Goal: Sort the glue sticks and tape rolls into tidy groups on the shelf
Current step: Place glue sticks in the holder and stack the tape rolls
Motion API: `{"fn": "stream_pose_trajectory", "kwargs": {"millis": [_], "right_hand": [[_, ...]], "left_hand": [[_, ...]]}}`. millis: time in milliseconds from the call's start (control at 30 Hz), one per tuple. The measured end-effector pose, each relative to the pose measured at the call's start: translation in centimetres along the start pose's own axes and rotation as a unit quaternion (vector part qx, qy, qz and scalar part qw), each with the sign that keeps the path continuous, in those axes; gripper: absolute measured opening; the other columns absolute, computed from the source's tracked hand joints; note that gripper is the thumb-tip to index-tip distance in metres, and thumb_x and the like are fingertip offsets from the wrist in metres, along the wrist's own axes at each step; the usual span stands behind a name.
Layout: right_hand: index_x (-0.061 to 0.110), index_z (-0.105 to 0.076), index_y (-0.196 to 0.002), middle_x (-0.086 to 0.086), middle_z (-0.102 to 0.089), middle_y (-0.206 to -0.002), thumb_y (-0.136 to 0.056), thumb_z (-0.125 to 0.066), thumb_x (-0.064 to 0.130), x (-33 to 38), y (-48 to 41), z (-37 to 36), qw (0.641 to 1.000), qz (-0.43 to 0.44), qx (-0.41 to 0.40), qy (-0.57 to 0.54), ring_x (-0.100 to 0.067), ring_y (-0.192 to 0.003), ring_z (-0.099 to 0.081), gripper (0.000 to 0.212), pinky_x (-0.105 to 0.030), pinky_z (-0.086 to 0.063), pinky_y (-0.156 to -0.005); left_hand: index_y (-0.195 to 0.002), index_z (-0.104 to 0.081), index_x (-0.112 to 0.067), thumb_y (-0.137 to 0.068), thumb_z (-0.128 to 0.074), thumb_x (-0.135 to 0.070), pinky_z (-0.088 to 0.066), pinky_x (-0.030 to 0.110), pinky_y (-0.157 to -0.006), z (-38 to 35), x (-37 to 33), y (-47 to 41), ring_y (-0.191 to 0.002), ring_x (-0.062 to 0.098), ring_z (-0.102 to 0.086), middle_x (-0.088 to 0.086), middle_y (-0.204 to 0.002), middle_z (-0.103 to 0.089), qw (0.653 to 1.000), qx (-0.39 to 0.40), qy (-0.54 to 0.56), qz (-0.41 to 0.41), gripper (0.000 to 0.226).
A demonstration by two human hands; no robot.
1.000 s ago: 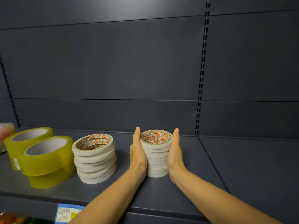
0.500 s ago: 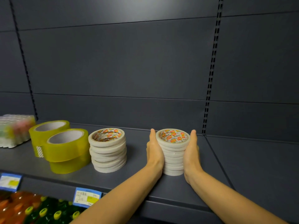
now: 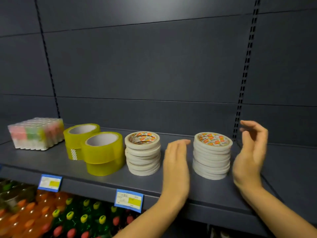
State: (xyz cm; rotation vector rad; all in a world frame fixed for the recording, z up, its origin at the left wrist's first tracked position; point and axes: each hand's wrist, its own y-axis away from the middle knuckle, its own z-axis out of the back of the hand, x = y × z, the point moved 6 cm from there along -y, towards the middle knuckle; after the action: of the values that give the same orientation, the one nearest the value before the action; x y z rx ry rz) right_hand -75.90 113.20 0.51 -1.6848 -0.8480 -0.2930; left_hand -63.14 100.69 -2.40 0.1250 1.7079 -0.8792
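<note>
Both hands, the left hand and right hand, have let go and now hover open beside the right stack of white tape, standing on the shelf, so that group looks settled.

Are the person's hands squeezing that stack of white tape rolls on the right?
No, the left hand and right hand are open beside the right stack of white tape rolls, with gaps showing.

A dark grey shelf crosses the lower frame. From left to right it carries a wrapped pack of glue sticks, two stacks of yellow tape rolls, and two stacks of white tape rolls, well apart.
</note>
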Motion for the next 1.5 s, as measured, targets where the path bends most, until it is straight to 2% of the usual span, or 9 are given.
{"fn": "stream_pose_trajectory", "kwargs": {"millis": [100,267,400,533,633,800,1000,1167,1500], "right_hand": [[0.035,-0.056,-0.094,0.018,-0.059,-0.098,-0.085,-0.045,0.012,2.2,2.1,-3.5,0.993,-0.016,0.108,-0.049,0.000,-0.091,-0.055,0.027,-0.012,-0.043,-0.084],[0.030,-0.057,-0.105,0.015,-0.059,-0.114,-0.098,-0.043,0.021,-0.4,6.0,-12.3,0.937,-0.207,0.280,-0.007,0.000,-0.110,-0.053,0.018,-0.020,-0.038,-0.098],[0.020,-0.050,-0.129,0.003,-0.054,-0.132,-0.099,-0.034,0.042,-4.2,8.0,-16.0,0.888,-0.364,0.281,0.010,-0.013,-0.123,-0.049,0.041,-0.029,-0.033,-0.106],[0.018,-0.067,-0.101,0.000,-0.072,-0.101,-0.096,-0.029,0.054,-6.0,9.4,-16.7,0.852,-0.452,0.259,-0.042,-0.012,-0.096,-0.065,0.053,-0.030,-0.049,-0.087],[0.017,-0.069,-0.096,-0.005,-0.072,-0.103,-0.096,-0.029,0.056,-6.9,10.0,-16.3,0.862,-0.460,0.208,-0.054,-0.018,-0.101,-0.065,0.055,-0.035,-0.048,-0.095],[0.021,-0.068,-0.084,0.006,-0.075,-0.078,-0.097,-0.024,0.055,-7.3,9.1,-15.5,0.894,-0.428,0.124,-0.045,-0.007,-0.081,-0.067,0.058,-0.025,-0.050,-0.070],[0.025,-0.071,-0.079,0.008,-0.074,-0.076,-0.093,-0.021,0.064,-7.8,9.6,-15.9,0.883,-0.450,0.135,-0.001,-0.012,-0.090,-0.065,0.064,-0.030,-0.050,-0.086],[0.020,-0.066,-0.113,-0.004,-0.068,-0.113,-0.089,-0.016,0.070,-8.2,9.9,-16.2,0.880,-0.459,0.109,0.052,-0.021,-0.108,-0.062,0.074,-0.040,-0.047,-0.100],[0.026,-0.064,-0.105,-0.005,-0.065,-0.119,-0.089,-0.018,0.069,-7.9,9.6,-16.0,0.880,-0.452,0.103,0.099,-0.023,-0.109,-0.059,0.066,-0.040,-0.046,-0.099]], "left_hand": [[-0.103,-0.055,-0.033,-0.086,-0.043,-0.037,-0.035,0.008,-0.092,6.4,-2.8,0.2,-0.108,-0.002,-0.051,-0.021,-0.107,-0.056,0.988,-0.098,0.013,-0.121,0.021],[-0.138,-0.030,-0.025,-0.097,-0.043,-0.020,-0.019,0.017,-0.107,10.9,0.4,-2.7,-0.129,-0.003,-0.025,-0.018,-0.137,-0.029,0.990,-0.108,-0.065,-0.058,0.043],[-0.146,-0.015,-0.023,-0.098,-0.040,-0.023,-0.016,0.026,-0.116,10.7,2.6,-4.0,-0.137,0.001,-0.018,-0.016,-0.147,-0.018,0.997,-0.061,-0.050,-0.017,0.054],[-0.146,-0.017,-0.018,-0.099,-0.035,-0.028,-0.027,0.039,-0.115,10.5,4.2,-5.8,-0.137,0.017,-0.030,0.003,-0.150,-0.029,0.997,-0.037,0.007,0.067,0.052],[-0.135,-0.038,-0.017,-0.100,-0.032,-0.033,-0.039,0.034,-0.105,9.9,5.2,-7.3,-0.121,0.018,-0.049,0.006,-0.134,-0.049,0.992,-0.010,0.051,0.116,0.038],[-0.121,-0.058,-0.016,-0.094,-0.027,-0.056,-0.043,0.042,-0.103,8.6,7.0,-9.4,-0.110,0.023,-0.059,0.007,-0.119,-0.064,0.973,0.026,0.085,0.213,0.058],[-0.099,-0.071,-0.011,-0.091,-0.031,-0.061,-0.050,0.042,-0.094,8.5,8.4,-10.4,-0.093,0.023,-0.067,0.009,-0.094,-0.073,0.964,0.003,0.098,0.245,0.064],[-0.076,-0.068,-0.020,-0.093,-0.034,-0.052,-0.052,0.036,-0.083,8.4,8.8,-10.7,-0.088,0.022,-0.068,0.007,-0.086,-0.073,0.967,-0.017,0.103,0.233,0.049],[-0.081,-0.070,-0.020,-0.087,-0.028,-0.067,-0.053,0.036,-0.086,8.1,8.9,-10.7,-0.090,0.022,-0.069,0.007,-0.087,-0.074,0.959,0.001,0.151,0.240,0.064]]}}
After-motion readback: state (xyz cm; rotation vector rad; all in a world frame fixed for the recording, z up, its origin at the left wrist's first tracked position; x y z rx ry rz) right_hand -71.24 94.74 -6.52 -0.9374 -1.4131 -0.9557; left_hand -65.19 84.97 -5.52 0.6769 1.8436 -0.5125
